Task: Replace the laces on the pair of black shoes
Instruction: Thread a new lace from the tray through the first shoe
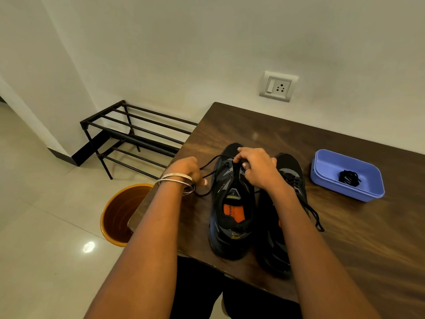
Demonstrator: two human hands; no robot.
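1. Lace (210,162) runs leftward from the toe-end eyelets of the left black shoe (232,203), which stands on the bench (345,226), toe pointing away.
2. Left hand (186,171) pinches its free end, out to the shoe's left.
3. Right hand (255,168) fingers (239,155) curl at the eyelets, nearer; whether they pinch the lace there is hidden.

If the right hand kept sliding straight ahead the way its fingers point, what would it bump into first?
The right hand points leftward over the left shoe, so it would probably meet the lace first, then the left hand. Depth is hard to judge.
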